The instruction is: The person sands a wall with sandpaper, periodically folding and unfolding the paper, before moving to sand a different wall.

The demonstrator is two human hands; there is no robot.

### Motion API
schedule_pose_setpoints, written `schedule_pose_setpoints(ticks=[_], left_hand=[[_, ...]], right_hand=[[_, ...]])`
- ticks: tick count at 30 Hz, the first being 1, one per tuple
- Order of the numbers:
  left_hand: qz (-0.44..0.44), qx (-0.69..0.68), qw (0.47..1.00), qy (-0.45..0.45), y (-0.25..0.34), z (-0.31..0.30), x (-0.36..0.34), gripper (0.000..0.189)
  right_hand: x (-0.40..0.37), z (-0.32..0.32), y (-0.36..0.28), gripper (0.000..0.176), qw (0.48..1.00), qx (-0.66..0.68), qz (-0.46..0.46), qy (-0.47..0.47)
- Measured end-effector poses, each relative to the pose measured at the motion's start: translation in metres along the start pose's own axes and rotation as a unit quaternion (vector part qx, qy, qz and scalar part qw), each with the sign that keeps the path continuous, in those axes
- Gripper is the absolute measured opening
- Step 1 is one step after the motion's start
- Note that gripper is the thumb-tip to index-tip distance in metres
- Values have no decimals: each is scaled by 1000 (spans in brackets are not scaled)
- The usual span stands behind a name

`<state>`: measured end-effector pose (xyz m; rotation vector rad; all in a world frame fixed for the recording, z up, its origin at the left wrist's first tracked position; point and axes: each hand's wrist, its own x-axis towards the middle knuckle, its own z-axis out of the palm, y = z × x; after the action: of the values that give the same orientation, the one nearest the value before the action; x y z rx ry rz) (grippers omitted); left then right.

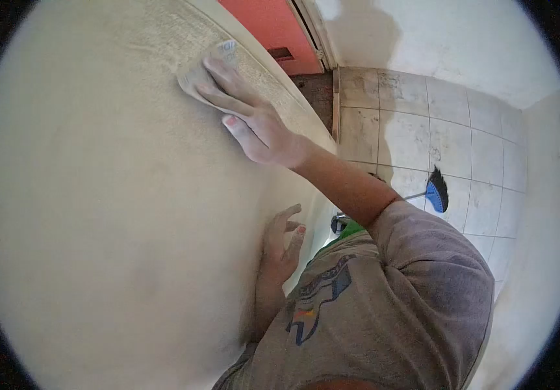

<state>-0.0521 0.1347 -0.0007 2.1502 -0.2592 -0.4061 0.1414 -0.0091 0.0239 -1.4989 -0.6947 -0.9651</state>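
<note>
A sheet of sandpaper (189,77) with printed lettering on its back lies against the pale wall (130,214) at upper left. My right hand (254,123), dusted white, presses the sheet to the wall, with fingers stretched over it and the thumb on the near side. Around the sheet the wall surface looks rough and mottled. Lower down, my left hand (282,239) is beside the wall, holding nothing, its fingers loosely curved and apart. It is also coated in pale dust.
A red door (273,32) stands past the wall's edge, near a dark doorway floor. Dirty white tiles (403,130) cover the floor at right, where a blue broom with black bristles (436,192) lies. Another white wall (462,39) rises behind the tiles.
</note>
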Motion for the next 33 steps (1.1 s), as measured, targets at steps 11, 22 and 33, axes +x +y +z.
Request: schedule_pose_setpoints(ticks=[11, 22, 33], left_hand=[[232, 203, 929, 206, 73, -19, 58, 34], [478, 188, 697, 501, 115, -25, 119, 72], [507, 246, 677, 473, 103, -40, 130, 55]], right_hand=[[-150, 12, 38, 48, 977, -120, 166, 61], [-36, -29, 27, 50, 997, 59, -19, -52], [-161, -60, 107, 44, 959, -27, 262, 100]])
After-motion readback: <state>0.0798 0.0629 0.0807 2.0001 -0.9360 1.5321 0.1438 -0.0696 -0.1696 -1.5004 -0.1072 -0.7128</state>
